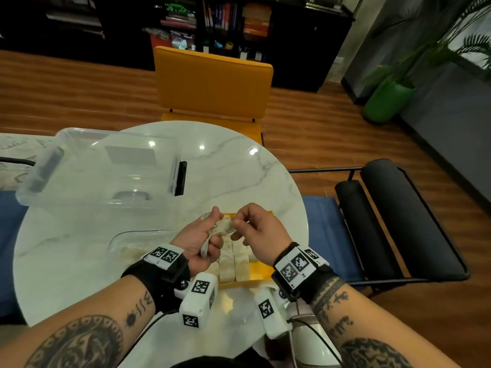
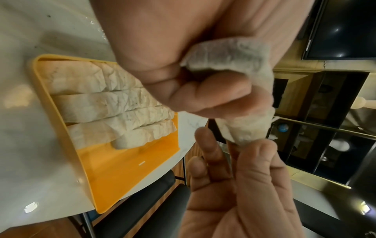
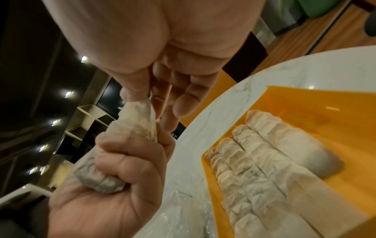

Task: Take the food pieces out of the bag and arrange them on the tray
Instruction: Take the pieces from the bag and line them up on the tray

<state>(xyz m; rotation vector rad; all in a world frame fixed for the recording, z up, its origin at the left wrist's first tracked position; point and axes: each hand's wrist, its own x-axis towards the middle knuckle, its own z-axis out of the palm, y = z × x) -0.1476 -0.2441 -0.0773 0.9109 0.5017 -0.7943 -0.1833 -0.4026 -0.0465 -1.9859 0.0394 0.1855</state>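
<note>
I have a row of pale food pieces [image 2: 105, 103] already laid side by side in the yellow tray [image 2: 122, 173], which sits directly under my hands, and part of its floor is bare, so I judge the task well under way but not done. My left hand [image 1: 198, 241] is clenched round one more food piece [image 3: 114, 161], and my right hand [image 1: 261, 231] pinches its upper tip between thumb and forefinger, the other fingers loose; that piece hangs above the tray, not yet set down. The clear bag [image 1: 132, 241] lies just left of my left hand, with what look like more pieces inside, so I reckon several remain. All this rests on a round white marble table [image 1: 225, 166]; a clear plastic bin [image 1: 101, 168] stands beyond my left hand, an orange chair [image 1: 212, 83] further off, over a wood floor and dark shelving
</note>
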